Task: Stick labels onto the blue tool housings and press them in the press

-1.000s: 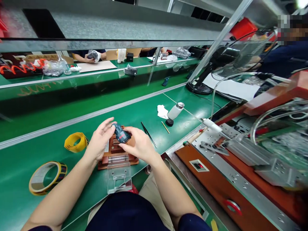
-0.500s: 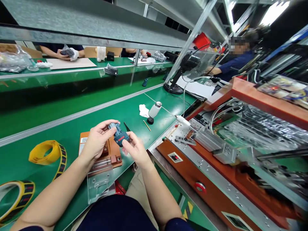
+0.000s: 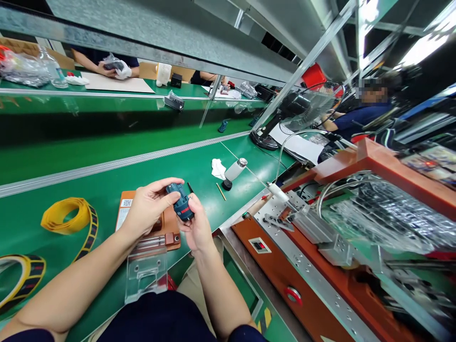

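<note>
Between both hands is a dark blue part [image 3: 180, 202] with red lettering, tilted above the bench. My left hand [image 3: 147, 206] grips its upper left end, thumb on top. Around its lower right end are the thumb and fingers of my right hand [image 3: 197, 223]. Beneath my left hand lies an orange-brown fixture [image 3: 173, 232], partly hidden, with a clear plastic plate [image 3: 147, 273] at its front. A dark thin tool [image 3: 190, 187] lies just behind the part.
Rolls of yellow label tape [image 3: 66, 216] lie at left. A bottle [image 3: 235, 169], black cap [image 3: 226, 184], white cloth [image 3: 217, 168] and thin stick [image 3: 221, 191] sit behind right. A machine [image 3: 263, 247] fills the right; a fan [image 3: 263, 138] stands behind. Other people work beyond.
My right hand has turned more upright and closed further around the end of the blue part. The camera view has shifted and tilted slightly.
</note>
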{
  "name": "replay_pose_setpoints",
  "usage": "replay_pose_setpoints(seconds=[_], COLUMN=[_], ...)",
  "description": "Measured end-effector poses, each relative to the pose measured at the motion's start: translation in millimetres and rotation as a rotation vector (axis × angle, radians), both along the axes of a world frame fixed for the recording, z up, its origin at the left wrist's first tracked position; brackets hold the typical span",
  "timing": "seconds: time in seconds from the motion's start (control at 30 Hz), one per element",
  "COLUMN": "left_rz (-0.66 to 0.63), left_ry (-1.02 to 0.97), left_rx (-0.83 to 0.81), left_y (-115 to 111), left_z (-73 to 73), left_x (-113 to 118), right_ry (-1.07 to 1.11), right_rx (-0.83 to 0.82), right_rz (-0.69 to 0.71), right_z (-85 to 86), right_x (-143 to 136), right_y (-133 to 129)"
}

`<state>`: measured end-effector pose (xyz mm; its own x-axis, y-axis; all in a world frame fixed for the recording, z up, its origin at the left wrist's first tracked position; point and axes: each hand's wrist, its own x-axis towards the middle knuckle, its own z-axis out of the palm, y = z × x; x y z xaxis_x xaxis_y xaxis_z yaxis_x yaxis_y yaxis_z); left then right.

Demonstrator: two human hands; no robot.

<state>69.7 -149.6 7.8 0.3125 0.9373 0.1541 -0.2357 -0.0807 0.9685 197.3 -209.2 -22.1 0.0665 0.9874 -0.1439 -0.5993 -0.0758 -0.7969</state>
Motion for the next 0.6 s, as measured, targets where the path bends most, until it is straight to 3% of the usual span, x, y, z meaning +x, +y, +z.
replay_pose_setpoints(seconds=[0.1, 0.2, 0.27, 0.47, 0.6], left_rz=[0.019, 0.065, 0.113, 0.249, 0.291], left_ry=[0.044, 0.156, 0.238, 0.491, 0.624], left_rx=[0.017, 0.084, 0.133, 0.191, 0.255], left_y=[0, 0, 0, 0, -1], left_z=[-0.8, -3.2, -4.2, 3.7, 10.5], left_x=[1, 2, 2, 0, -1], right_ry=[0.110, 0.208, 0.202, -0.292, -0.599], right_rx=[-0.083, -0.156, -0.180, -0.075, 0.058], right_rz=[0.122, 0.377, 0.437, 0.106, 0.108], right_z=[2.6, 7.4, 9.6, 2.5, -2.3], right_x=[0, -3, -7, -17, -14], right_y=[0, -3, -6, -16, -15])
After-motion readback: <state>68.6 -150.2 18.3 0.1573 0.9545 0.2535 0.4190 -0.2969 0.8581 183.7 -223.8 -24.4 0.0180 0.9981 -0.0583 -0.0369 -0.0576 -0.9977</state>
